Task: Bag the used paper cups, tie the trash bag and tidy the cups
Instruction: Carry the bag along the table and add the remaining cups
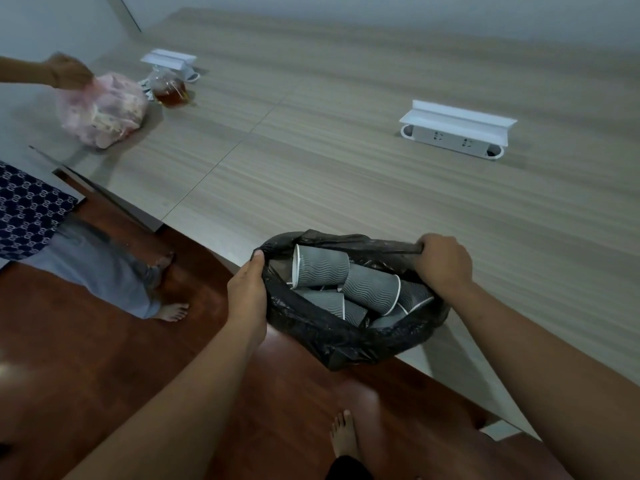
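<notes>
A black trash bag (332, 337) hangs open at the near edge of the wooden table (346, 161). Inside it lie several grey ribbed paper cups (323, 266) with white rims, tipped on their sides. My left hand (247, 289) grips the bag's left rim with the thumb over the edge. My right hand (445, 261) is closed on the right rim, pulling it taut over the table edge. The bottom of the bag and the lower cups are hidden.
Another person stands at the left, one hand (71, 71) on a pink plastic bag (104, 109) on the table. Behind it sits a clear bag of brown liquid (169, 90). Two white socket boxes (457, 128) (171, 62) rise from the table. My bare foot (344, 434) is on the dark wood floor.
</notes>
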The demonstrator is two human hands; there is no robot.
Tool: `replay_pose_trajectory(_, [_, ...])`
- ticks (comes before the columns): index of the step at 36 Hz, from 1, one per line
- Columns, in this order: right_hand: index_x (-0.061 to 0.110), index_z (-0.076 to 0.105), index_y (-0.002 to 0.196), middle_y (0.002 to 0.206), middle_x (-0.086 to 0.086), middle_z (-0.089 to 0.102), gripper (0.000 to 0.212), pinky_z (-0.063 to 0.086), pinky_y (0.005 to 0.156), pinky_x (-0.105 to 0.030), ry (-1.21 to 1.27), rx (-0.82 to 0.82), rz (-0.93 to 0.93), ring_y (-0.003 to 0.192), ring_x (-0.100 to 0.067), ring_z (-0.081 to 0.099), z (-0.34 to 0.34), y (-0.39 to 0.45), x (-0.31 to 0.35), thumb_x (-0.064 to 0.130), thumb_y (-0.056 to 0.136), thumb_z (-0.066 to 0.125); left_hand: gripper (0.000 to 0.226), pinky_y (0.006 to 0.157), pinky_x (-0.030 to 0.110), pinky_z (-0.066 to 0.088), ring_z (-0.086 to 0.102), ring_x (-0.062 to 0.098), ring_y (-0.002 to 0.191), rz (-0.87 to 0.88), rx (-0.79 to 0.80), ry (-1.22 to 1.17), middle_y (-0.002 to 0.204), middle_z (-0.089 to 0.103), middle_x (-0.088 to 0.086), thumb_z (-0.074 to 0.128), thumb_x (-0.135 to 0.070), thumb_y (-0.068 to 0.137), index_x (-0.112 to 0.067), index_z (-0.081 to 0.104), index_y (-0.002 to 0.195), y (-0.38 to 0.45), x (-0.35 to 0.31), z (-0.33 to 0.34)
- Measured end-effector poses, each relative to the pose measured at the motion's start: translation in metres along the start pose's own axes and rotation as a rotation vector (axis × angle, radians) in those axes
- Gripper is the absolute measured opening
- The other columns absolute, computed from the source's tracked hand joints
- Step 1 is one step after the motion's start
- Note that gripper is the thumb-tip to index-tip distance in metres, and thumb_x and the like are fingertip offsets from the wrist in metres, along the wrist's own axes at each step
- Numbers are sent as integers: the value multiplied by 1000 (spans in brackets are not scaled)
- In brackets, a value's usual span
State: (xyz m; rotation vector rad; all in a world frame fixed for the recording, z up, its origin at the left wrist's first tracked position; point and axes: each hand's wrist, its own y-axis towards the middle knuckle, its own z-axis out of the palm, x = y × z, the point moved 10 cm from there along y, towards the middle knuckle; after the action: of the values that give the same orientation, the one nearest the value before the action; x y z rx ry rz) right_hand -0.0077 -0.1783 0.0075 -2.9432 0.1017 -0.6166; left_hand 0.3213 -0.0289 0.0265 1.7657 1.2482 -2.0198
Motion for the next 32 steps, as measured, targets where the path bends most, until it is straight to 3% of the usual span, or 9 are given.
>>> replay_pose_trajectory(3, [8,73,103,103,-22,70,26,48,77,-35,291,-83,156,97,-41,64,-26,10,-17,9,85,55,25,62,27,49,66,16,75,17,-7,32,85,70,2,57,-37,99,-16,71,100,1,-4,-2])
replay_pose_trajectory(6, [1,73,96,99,-21,71,24,43,73,-32,445,-80,232,96,-39,63,-44,20,-26,9,86,53,28,67,30,52,65,19,74,19,-25,62,83,69,3,57,-38,98,-14,71,98,3,-9,-7])
replay_pose_trajectory(11, [3,64,66,74,-17,62,20,37,59,-35,376,98,281,76,-36,57,-48,15,-39,14,82,58,25,73,33,54,67,21,79,29,28,84,87,71,4,58,-40,97,-21,71,87,2,-12,-1])
replay_pose_trajectory(15, [-8,67,80,85,-24,65,21,40,61,-37,330,42,270,75,-37,58,-85,6,-57,11,81,57,23,62,24,51,68,13,73,129,122,155,80,73,-4,59,-33,98,-22,73,84,-4,-23,13])
replay_pose_trajectory(18, [-1,69,76,79,-21,62,14,42,64,-36,335,-36,237,77,-36,58,-123,-8,-73,8,78,59,20,58,19,54,71,9,68,178,161,193,77,74,-5,61,-30,97,-23,74,85,-11,-35,28])
replay_pose_trajectory(22, [4,69,72,77,-19,64,15,36,52,-31,177,-13,189,76,-33,57,-152,-23,-94,13,82,61,21,69,33,59,73,21,77,214,219,237,83,77,1,63,-36,95,-23,77,87,-19,-53,51])
replay_pose_trajectory(24, [0,74,81,82,-23,65,17,34,55,-34,145,-16,223,78,-35,57,-167,-34,-113,13,84,63,22,61,31,57,72,19,72,222,262,260,78,76,-2,61,-37,96,-23,75,87,-32,-56,69])
replay_pose_trajectory(27, [0,76,81,85,-24,66,18,39,64,-33,221,-42,295,81,-39,60,-187,-53,-139,10,82,62,24,65,33,57,72,20,73,260,293,288,79,75,-1,59,-37,98,-23,73,85,-54,-63,97])
replay_pose_trajectory(32, [6,60,77,80,-16,59,25,41,65,-35,561,-71,517,69,-30,55,-189,-94,-191,22,92,46,41,77,49,58,71,34,83,306,277,416,81,71,8,52,-51,97,-20,69,76,-93,-58,133])
